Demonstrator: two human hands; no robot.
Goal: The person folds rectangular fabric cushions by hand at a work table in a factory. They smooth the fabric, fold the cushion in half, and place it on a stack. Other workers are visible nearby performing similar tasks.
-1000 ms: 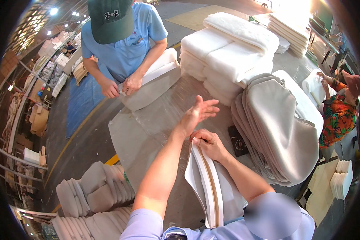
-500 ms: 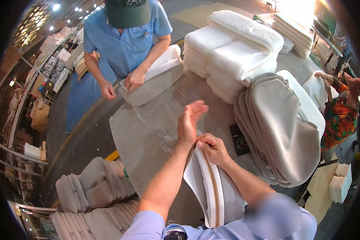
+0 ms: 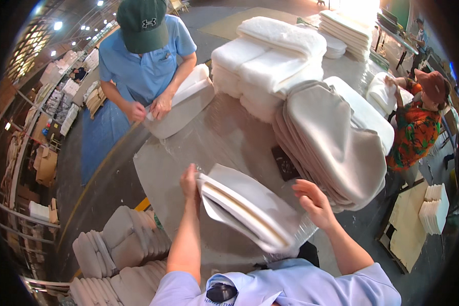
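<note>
A grey fabric cushion cover (image 3: 255, 196) lies slantwise above the near end of the table, its long opening towards me. White bands and a tan strip run along that opening. My left hand (image 3: 189, 183) is closed at the cover's upper left corner, fingers partly hidden. Off the cover's right side, my right hand (image 3: 313, 203) is open, fingers apart, holding nothing. Across the table, a co-worker in a blue shirt (image 3: 137, 71) has both hands on another grey cover with white padding (image 3: 183, 109).
A tall pile of white padding (image 3: 273, 61) stands at the back. Right of me is a stack of grey covers (image 3: 331, 143), with a dark flat object (image 3: 285, 163) beside it. More grey cushions (image 3: 127, 239) are heaped at lower left. A person in a patterned top (image 3: 418, 132) works at right.
My hands have parted: the left moved left and down to the cover's corner, the right moved right, off it. The cover has swung from upright to slanting. The co-worker's hands have come closer together.
</note>
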